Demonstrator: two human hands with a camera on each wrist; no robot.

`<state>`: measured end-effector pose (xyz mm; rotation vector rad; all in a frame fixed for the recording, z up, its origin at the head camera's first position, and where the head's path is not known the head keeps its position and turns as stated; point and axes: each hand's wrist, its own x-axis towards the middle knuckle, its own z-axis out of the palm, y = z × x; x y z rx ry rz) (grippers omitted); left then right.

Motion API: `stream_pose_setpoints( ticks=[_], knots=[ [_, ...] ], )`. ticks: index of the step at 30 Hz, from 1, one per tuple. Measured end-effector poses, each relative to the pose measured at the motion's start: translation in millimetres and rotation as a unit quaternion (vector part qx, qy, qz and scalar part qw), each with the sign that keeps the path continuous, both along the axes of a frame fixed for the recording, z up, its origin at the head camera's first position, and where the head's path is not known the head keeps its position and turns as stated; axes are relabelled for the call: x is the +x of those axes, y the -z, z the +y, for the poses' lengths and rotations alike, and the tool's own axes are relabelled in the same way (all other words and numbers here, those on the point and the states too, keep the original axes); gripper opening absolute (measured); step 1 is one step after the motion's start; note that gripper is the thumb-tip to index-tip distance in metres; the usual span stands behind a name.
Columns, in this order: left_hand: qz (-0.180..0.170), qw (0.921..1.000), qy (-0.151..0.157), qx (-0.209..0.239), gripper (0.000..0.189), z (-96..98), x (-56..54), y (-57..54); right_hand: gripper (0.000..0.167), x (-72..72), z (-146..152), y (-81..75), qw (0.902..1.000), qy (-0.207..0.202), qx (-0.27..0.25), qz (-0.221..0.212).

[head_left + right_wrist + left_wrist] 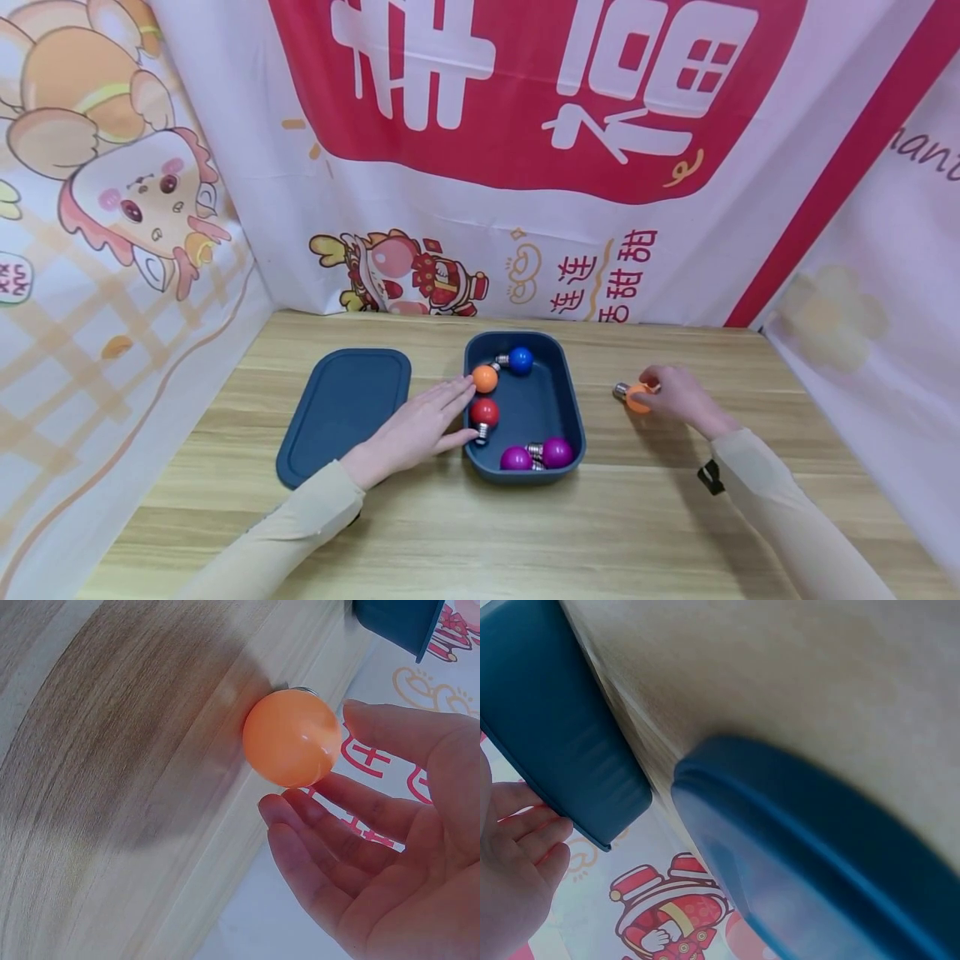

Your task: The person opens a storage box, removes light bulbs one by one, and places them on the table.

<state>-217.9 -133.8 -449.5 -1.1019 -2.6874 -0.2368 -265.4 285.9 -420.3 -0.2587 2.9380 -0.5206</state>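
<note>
Wood-grained worktop (480, 542) before printed cloth (420, 192), with a loose bulb (289, 739) at the right hand (684, 398)

The right hand curves its fingers about the loose bulb, thumb at its side; whether it truly grips, I cannot tell. The bulb is right of the box (536, 412), low at the worktop, though contact with the wood is unclear. The left hand (422, 421) grasps nothing: its fingers stretch to the box's left rim, near a second orange bulb (484, 379) inside. Also inside are a blue bulb (521, 360), a red bulb (484, 412) and two purple bulbs (557, 453). Farther left, the lid (341, 417) lies flat.

A slip seems the likeliest trouble: the smooth, round globe could roll away if the hold is too light or off-centre. A stray push from the left hand might also shift the box.

The loose bulb itself is glossy orange, with a ribbed, silvery screw base pointing left, toward the box.
</note>
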Motion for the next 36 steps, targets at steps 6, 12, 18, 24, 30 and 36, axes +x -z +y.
stream_pose_setpoints(
  ticks=[6, 12, 18, 24, 30, 36],
  knots=[
    [-0.002, 1.0, 0.0, 0.003, 0.071, 0.0, 0.0, 0.1, 0.036, 1.6, 0, -3.1, 1.0, 0.001, -0.006, -0.001],
    [-0.006, 1.0, -0.002, 0.0, 0.071, 0.1, -0.1, -0.3, 0.04, 2.3, 1, -5.2, 0.9999, 0.005, -0.009, -0.001],
    [-0.008, 1.0, -0.001, 0.002, 0.071, 0.5, -0.3, -0.7, 0.043, 2.8, 0, -9.8, 0.9999, 0.005, -0.011, 0.003],
    [0.0, 1.0, 0.002, 0.001, 0.071, 0.4, -0.5, 0.0, 0.046, 5.0, -3, -16.0, 0.9999, 0.008, -0.015, 0.005],
    [0.0, 1.0, 0.001, -0.001, 0.071, 0.3, 0.1, -0.7, 0.044, 7.5, -4, -21.0, 0.9988, -0.011, -0.018, 0.044],
    [0.001, 1.0, 0.001, 0.001, 0.071, 0.6, -0.1, -0.3, 0.043, 9.0, -8, -25.9, 0.9984, -0.018, -0.016, 0.051]
  ],
)
